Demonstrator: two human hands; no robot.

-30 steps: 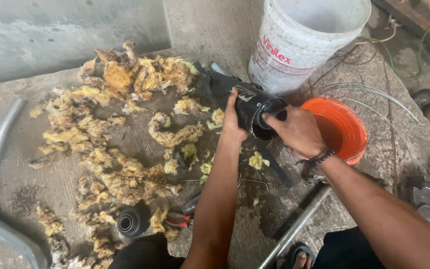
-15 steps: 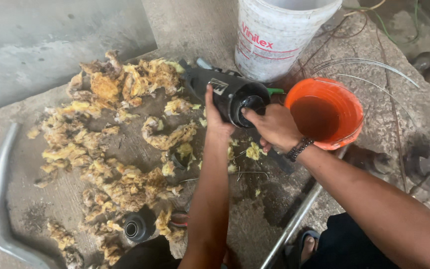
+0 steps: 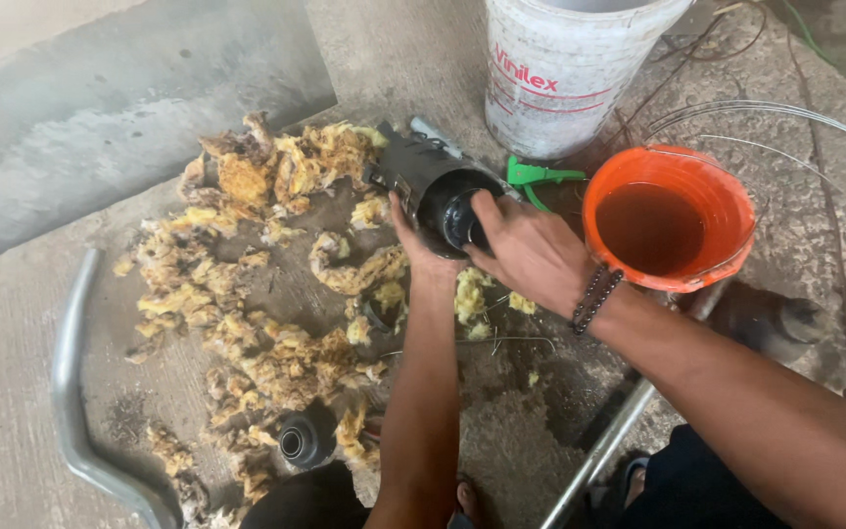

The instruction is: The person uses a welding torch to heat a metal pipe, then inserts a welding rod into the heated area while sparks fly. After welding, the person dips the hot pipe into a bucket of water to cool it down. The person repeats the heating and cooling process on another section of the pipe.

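At twelve o'clock of the person's knees, the black muffler can (image 3: 421, 181) rests on concrete. The left hand (image 3: 411, 240) grips its rim; right hand (image 3: 531, 250) fingers clamp the inner core. Yellow packing wadding (image 3: 266, 284) already lies strewn at nine o'clock; the core remains inside.

Both hands grip a black metal cylinder (image 3: 433, 191) lying on the concrete floor (image 3: 443, 49) — the left hand (image 3: 413, 250) cups it from below, and the right hand (image 3: 531, 250) has its fingers at the open end. Yellow fibrous wadding (image 3: 266, 294) lies scattered to the left. Just to the right stand an orange bucket (image 3: 668, 167) of brown liquid and a white pail (image 3: 565, 78). A bent metal pipe (image 3: 75, 411) lies far left.
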